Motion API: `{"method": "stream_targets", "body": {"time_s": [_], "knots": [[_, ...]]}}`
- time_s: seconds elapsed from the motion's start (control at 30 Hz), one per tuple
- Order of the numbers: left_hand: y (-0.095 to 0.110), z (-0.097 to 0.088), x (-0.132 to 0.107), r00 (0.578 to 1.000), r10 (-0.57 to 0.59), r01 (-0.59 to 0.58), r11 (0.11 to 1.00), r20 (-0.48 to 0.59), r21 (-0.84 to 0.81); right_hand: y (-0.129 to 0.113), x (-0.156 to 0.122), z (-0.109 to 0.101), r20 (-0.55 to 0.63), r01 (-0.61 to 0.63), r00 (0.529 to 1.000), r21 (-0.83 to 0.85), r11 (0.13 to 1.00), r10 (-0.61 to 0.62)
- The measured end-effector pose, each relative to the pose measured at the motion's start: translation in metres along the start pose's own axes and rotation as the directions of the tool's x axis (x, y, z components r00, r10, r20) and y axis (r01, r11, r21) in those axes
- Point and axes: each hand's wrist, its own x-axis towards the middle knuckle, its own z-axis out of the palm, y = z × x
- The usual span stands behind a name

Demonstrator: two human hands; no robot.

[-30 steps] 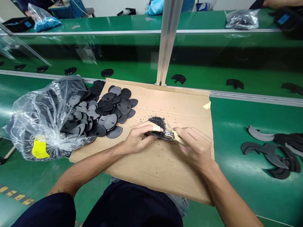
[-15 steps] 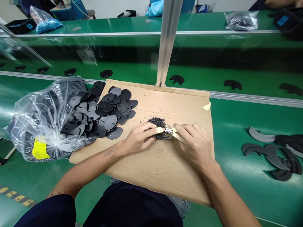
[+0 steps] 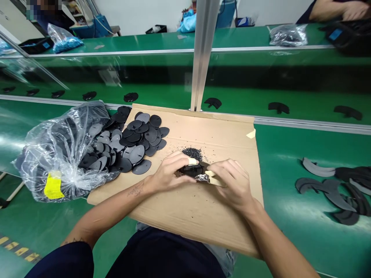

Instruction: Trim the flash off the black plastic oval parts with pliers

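My left hand is closed on a dark, curved plastic part, its fingers at the part's left edge. A pale yellow wrap covers one of its fingertips. My right hand grips small nippers with a metal head and cream-coloured handles. The nipper head lies against the near edge of the plastic part; the fingers partly hide the handles. Just beyond both hands is a heap of black plastic trimmings on the cardboard sheet.
Black oval discs are piled at the left, beside a clear plastic bag holding more. Curved black pieces lie on the green table at the right. A metal post rises behind the cardboard. Another person's hand is at the upper right.
The nippers have moved down and slightly left, to the near edge of the plastic part. The part is tilted up and more visible between my hands. The camera view has shifted slightly.
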Motion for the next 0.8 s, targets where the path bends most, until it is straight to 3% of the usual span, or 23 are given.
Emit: {"method": "stream_targets", "body": {"time_s": [0.1, 0.2, 0.27, 0.33, 0.47, 0.57, 0.67, 0.8], "knots": [[0.002, -0.006, 0.007, 0.991, -0.118, 0.122, 0.989, 0.062, -0.078, 0.001, 0.001, -0.002, -0.046, 0.038, 0.998, -0.074, 0.997, -0.042], [0.003, -0.010, 0.019, 0.938, -0.265, 0.284, 0.957, 0.223, -0.055, 0.003, 0.002, -0.002, -0.048, 0.083, 0.995, -0.097, 0.992, -0.088], [0.001, -0.015, 0.030, 0.891, -0.288, 0.304, 0.953, 0.351, 0.010, 0.005, 0.001, -0.001, -0.056, 0.091, 0.994, -0.091, 0.992, -0.096], [-0.005, -0.026, 0.046, 0.875, -0.250, 0.229, 0.968, 0.414, 0.102, 0.009, 0.001, 0.001, -0.067, 0.068, 0.995, -0.093, 0.993, -0.075], [-0.038, -0.061, 0.089, 0.926, -0.186, 0.054, 0.926, 0.329, 0.374, 0.019, -0.003, 0.003, -0.065, -0.012, 0.998, -0.133, 0.991, 0.004], [-0.076, -0.081, 0.128, 0.920, -0.357, 0.187, 0.763, 0.163, 0.619, 0.027, -0.007, 0.004, -0.044, -0.071, 0.997, -0.166, 0.984, 0.064], [-0.113, -0.085, 0.159, 0.910, -0.409, 0.261, 0.700, 0.073, 0.665, 0.034, -0.011, 0.007, -0.022, -0.134, 0.991, -0.195, 0.972, 0.132], [-0.146, -0.079, 0.176, 0.875, -0.484, 0.336, 0.644, 0.025, 0.687, 0.040, -0.016, 0.009, 0.026, -0.208, 0.975, -0.211, 0.955, 0.219]]}}
